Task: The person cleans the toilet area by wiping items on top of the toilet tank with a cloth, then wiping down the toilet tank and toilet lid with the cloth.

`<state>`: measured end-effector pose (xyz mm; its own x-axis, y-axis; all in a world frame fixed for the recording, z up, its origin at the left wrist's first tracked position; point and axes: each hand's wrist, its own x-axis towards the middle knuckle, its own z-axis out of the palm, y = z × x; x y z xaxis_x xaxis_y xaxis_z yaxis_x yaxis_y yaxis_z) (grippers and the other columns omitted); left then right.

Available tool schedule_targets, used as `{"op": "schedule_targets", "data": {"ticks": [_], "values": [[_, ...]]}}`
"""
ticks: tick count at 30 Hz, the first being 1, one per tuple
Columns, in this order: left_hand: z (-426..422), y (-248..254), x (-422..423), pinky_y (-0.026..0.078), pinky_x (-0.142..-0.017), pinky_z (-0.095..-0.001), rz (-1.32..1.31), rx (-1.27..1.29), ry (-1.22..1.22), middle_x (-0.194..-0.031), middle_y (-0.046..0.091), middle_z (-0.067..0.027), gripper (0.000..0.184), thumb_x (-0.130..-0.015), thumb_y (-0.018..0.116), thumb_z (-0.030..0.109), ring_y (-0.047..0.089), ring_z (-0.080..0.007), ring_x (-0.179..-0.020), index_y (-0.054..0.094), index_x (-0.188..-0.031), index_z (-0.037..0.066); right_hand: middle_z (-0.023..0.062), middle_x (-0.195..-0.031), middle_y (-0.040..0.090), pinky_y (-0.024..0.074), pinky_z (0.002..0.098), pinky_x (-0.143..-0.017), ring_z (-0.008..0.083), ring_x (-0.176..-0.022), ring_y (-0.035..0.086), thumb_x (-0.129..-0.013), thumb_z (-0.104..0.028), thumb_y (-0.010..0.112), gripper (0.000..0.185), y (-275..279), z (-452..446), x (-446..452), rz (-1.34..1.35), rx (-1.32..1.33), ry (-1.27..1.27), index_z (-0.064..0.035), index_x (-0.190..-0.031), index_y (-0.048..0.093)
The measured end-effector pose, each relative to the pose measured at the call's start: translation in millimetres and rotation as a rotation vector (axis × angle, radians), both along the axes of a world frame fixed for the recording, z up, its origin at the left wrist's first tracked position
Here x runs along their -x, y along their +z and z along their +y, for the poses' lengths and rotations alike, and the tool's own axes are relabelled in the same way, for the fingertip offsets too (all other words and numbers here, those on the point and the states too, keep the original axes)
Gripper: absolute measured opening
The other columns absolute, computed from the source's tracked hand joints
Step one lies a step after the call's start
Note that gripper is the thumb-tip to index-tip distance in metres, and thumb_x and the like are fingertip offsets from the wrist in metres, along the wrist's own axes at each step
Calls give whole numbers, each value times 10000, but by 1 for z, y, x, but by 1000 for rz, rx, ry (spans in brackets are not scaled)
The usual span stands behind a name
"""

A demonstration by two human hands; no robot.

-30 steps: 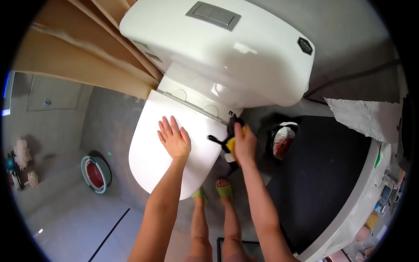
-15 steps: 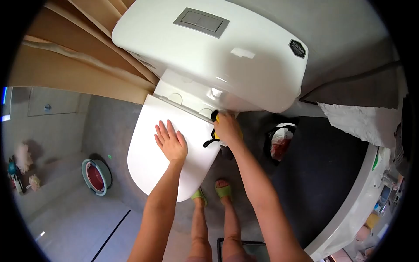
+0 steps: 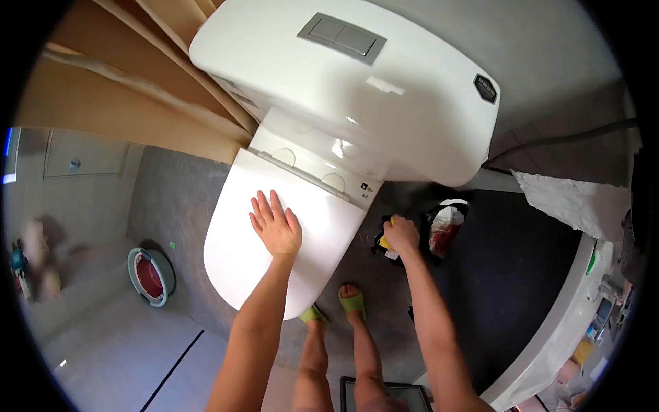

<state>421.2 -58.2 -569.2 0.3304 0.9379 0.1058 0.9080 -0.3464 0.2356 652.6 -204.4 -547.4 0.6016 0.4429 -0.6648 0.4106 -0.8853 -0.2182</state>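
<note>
My left hand lies flat, fingers apart, on the closed white toilet lid. To the right of the toilet, my right hand is closed around a yellow-and-black cloth-like item. Its exact kind cannot be made out, since my fingers cover much of it. Just right of that hand stands a bin with a black bag and white and red waste in it. Behind the lid rises the white toilet tank with a grey flush plate.
Tan curtains hang at the left of the tank. A teal-rimmed basin sits on the floor at left. Along the right runs a white counter edge beside a dark surface. A framed dark mat lies near my feet.
My right hand has moved off the lid's right hinge edge, rightward and down toward the bin, carrying the yellow-and-black item. My left hand stays flat on the lid. The view has shifted slightly.
</note>
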Motion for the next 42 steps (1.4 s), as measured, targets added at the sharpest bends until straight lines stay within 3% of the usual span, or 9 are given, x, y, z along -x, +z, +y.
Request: {"op": "schedule_targets", "data": {"ticks": [8,9,16,22,28,33,36,40,42], "values": [[0,-4,4,123,-1186,-524,3,-23,-26,-1583,261,-176,569,-954,456,271,182,-359,-1482,378,-1488,90,147,-1237,586,474,445,-915,318,-1160,544,-825,-110,625,322,20,128,84,-284,-904,159,-93,-1147,643],[1,-5,3,122,-1185,-524,7,-14,-17,-1583,260,-179,570,-955,454,271,182,-361,-1481,374,-1489,87,140,-1247,583,475,434,-903,306,-1150,550,-857,-121,584,295,9,141,79,-446,-1002,499,-93,-1143,648],[2,-5,2,122,-1182,-528,20,-29,-41,-1580,259,-182,567,-962,434,269,175,-366,-1482,365,-1490,74,25,-1153,653,448,416,-936,198,-1177,546,-878,-86,531,319,-18,131,39,-111,-669,446,-125,-1161,674],[0,-6,2,130,-1182,-529,15,-62,-38,-1577,265,-181,558,-971,430,271,177,-362,-1482,368,-1489,71,63,-1233,628,474,402,-967,286,-1168,542,-891,-55,581,335,-39,53,25,-162,-855,170,-72,-1223,620],[5,-18,1,124,-1188,-523,-46,-69,-32,-1579,263,-176,561,-969,446,291,183,-350,-1481,378,-1483,76,168,-1119,656,500,452,-886,395,-998,606,-886,-118,629,313,-41,30,40,-310,-636,-149,-52,-1192,619],[6,-19,14,47,-1202,-511,-237,-11,-81,-1584,253,-179,586,-937,515,345,133,-339,-1495,422,-1456,89,207,-1037,700,501,350,-832,305,-961,673,-923,-207,642,363,49,-25,61,138,-933,-414,22,-1203,621],[9,-17,29,29,-1202,-510,-285,108,-157,-1597,233,-170,575,-916,557,376,118,-344,-1500,473,-1427,126,54,-1089,698,482,272,-858,136,-967,645,-911,-239,681,413,86,-24,57,764,-1174,-551,13,-1232,622],[30,-14,51,7,-1199,-501,-648,475,-295,-1554,338,-178,446,-942,555,345,90,-360,-1504,582,-1327,120,46,-1135,678,488,275,-902,147,-1035,635,-927,-259,650,397,79,8,33,1138,-1288,-562,-28,-1249,621],[18,-15,77,98,-1200,-478,-792,476,-296,-1459,480,-175,382,-960,546,278,230,-359,-1473,604,-1290,94,111,-1311,596,439,312,-995,223,-1196,566,-926,-333,651,557,56,33,41,899,-1248,-456,-1,-1356,530]]}}
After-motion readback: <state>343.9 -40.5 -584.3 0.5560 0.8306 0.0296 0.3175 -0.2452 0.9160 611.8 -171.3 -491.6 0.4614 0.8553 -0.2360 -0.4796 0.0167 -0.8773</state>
